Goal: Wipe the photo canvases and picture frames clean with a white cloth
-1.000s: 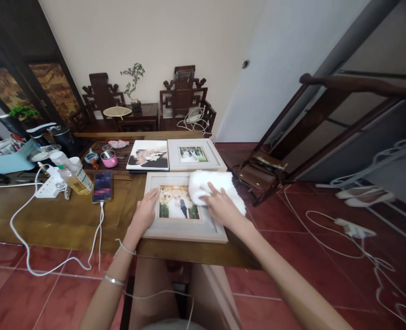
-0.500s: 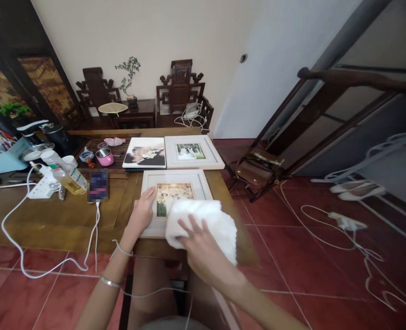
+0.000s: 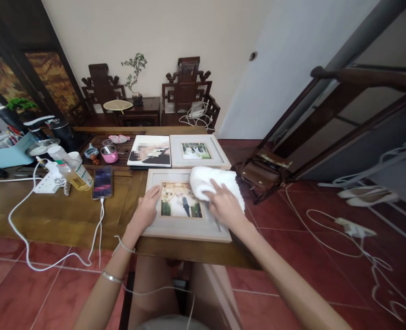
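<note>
A light wooden picture frame (image 3: 185,233) lies face up on the wooden table in front of me, with a photo of a couple in its middle. My left hand (image 3: 147,208) rests on the frame's left border, fingers stretched out flat along it. A folded white towel (image 3: 206,176) is in my right hand (image 3: 225,205), whose fingers press it onto the upper right part of the frame. The towel hides that corner and a bit of the photo's edge.
Behind lie a second picture frame (image 3: 219,158) and a photo album (image 3: 151,151). To the left are a phone (image 3: 102,182) on a cable, a bottle (image 3: 77,176), a power strip (image 3: 47,183) and a pink cup (image 3: 109,155). A chair with a brown bag (image 3: 263,172) stands right.
My right hand has moved the towel up and away from me, from the frame's lower right to its upper right, uncovering the photo. My left hand stays on the left border.
</note>
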Motion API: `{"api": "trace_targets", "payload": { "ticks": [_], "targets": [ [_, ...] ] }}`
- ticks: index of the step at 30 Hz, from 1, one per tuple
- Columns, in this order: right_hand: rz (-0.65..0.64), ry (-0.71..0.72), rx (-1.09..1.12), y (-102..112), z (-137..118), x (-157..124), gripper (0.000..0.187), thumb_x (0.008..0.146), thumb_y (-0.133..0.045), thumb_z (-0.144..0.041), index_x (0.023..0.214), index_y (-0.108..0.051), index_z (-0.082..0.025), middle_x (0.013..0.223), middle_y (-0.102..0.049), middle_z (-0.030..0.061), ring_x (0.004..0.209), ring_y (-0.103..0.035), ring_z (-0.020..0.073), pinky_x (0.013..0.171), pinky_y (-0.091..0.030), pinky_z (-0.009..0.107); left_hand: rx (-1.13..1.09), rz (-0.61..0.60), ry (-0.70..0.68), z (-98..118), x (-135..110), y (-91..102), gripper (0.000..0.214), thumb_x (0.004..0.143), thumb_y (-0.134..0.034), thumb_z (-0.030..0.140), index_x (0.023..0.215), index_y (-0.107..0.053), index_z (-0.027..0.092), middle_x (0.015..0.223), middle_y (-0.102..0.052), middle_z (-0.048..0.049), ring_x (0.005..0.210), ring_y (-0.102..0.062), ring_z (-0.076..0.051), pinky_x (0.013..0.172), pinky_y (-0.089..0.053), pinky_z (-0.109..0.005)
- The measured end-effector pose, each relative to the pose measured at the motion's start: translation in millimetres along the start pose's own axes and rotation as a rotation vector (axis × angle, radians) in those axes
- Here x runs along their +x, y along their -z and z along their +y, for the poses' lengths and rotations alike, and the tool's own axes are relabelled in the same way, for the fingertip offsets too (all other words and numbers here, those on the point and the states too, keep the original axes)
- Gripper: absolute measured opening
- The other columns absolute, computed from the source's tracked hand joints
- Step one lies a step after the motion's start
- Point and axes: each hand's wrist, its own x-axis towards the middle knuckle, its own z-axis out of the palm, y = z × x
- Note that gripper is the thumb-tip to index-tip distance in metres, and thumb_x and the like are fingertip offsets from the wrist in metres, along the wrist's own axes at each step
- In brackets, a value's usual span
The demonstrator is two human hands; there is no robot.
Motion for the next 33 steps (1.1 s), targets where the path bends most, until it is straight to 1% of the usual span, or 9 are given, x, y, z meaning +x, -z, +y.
{"api": "trace_targets", "payload": {
  "ticks": [4, 7, 11, 16, 20, 23, 27, 30, 33],
  "targets": [
    [0.003, 0.025, -0.069, -7, 7, 48, 0.050, 0.072, -0.044, -0.003, 0.118, -0.062, -0.012, 0.144, -0.040, 0.0088, 0.136, -0.021, 0.0347, 0.110, -0.018, 0.051, -0.013, 0.006, 0.021, 0, 0, 0.2, 0.073, 0.071, -0.032, -0.008, 0.138, -0.040, 0.021, 0.146, -0.038, -0.0081, 0.136, -0.032, -0.020, 0.105, -0.036, -0.047],
    [-0.109, 0.093, -0.101, -9, -5, 57, 0.046, 0.074, -0.045, -0.005, 0.115, -0.064, -0.013, 0.143, -0.041, 0.0091, 0.135, -0.019, 0.0399, 0.107, -0.016, 0.059, -0.033, 0.044, 0.021, -1, 0, -1.3, 0.073, 0.070, -0.032, -0.009, 0.137, -0.042, 0.020, 0.145, -0.040, -0.0081, 0.135, -0.033, -0.020, 0.107, -0.035, -0.045],
    [-0.243, 0.149, -0.082, 5, -28, 16, 0.048, 0.071, -0.044, -0.002, 0.114, -0.065, -0.013, 0.143, -0.041, 0.0117, 0.134, -0.021, 0.0423, 0.105, -0.018, 0.063, -0.046, 0.093, -0.013, -2, -1, -3.9, 0.072, 0.069, -0.032, -0.009, 0.135, -0.044, 0.017, 0.143, -0.043, -0.0089, 0.135, -0.035, -0.019, 0.109, -0.033, -0.043],
    [-0.442, 0.194, 0.083, 45, -58, -59, 0.054, 0.066, -0.045, 0.000, 0.115, -0.065, -0.016, 0.143, -0.042, 0.0102, 0.133, -0.026, 0.0416, 0.105, -0.024, 0.061, -0.040, 0.104, -0.019, -3, 1, -5.2, 0.072, 0.069, -0.033, -0.008, 0.135, -0.045, 0.018, 0.142, -0.044, -0.0084, 0.133, -0.038, -0.019, 0.109, -0.034, -0.044],
    [-0.431, 0.272, 0.241, 47, -73, -80, 0.058, 0.065, -0.043, 0.000, 0.115, -0.065, -0.022, 0.143, -0.042, 0.0046, 0.135, -0.026, 0.0355, 0.108, -0.024, 0.058, -0.034, 0.089, -0.030, -3, 2, -4.2, 0.070, 0.070, -0.034, -0.007, 0.134, -0.046, 0.018, 0.142, -0.045, -0.0080, 0.133, -0.038, -0.020, 0.109, -0.034, -0.044],
    [-0.310, 0.236, 0.238, 24, -68, -61, 0.057, 0.068, -0.043, -0.002, 0.117, -0.064, -0.021, 0.144, -0.041, 0.0051, 0.137, -0.022, 0.0341, 0.109, -0.020, 0.058, -0.027, 0.067, -0.036, -3, 2, -2.2, 0.068, 0.072, -0.034, -0.007, 0.135, -0.045, 0.018, 0.143, -0.043, -0.0082, 0.134, -0.036, -0.020, 0.110, -0.033, -0.044],
    [-0.148, 0.127, 0.067, -5, -42, 1, 0.053, 0.073, -0.046, -0.004, 0.122, -0.060, -0.016, 0.145, -0.039, 0.0086, 0.136, -0.020, 0.0363, 0.109, -0.017, 0.057, -0.039, 0.036, -0.024, -1, 1, 1.0, 0.065, 0.075, -0.032, -0.006, 0.134, -0.046, 0.017, 0.143, -0.043, -0.0085, 0.135, -0.035, -0.020, 0.110, -0.032, -0.045],
    [-0.061, 0.058, -0.039, -16, -25, 51, 0.048, 0.077, -0.046, -0.006, 0.123, -0.059, -0.014, 0.149, -0.031, 0.0099, 0.137, -0.014, 0.0390, 0.107, -0.017, 0.060, -0.046, 0.022, -0.001, -1, 1, 1.5, 0.065, 0.075, -0.032, -0.006, 0.134, -0.045, 0.018, 0.144, -0.041, -0.0087, 0.135, -0.035, -0.021, 0.109, -0.033, -0.047],
    [-0.063, 0.077, -0.082, -20, -21, 73, 0.045, 0.080, -0.044, -0.005, 0.121, -0.060, -0.014, 0.150, -0.028, 0.0100, 0.137, -0.011, 0.0404, 0.106, -0.017, 0.061, -0.045, 0.036, 0.000, -1, 2, -0.3, 0.065, 0.074, -0.034, -0.005, 0.134, -0.045, 0.017, 0.143, -0.042, -0.0094, 0.134, -0.035, -0.021, 0.109, -0.032, -0.046]
  ]
}}
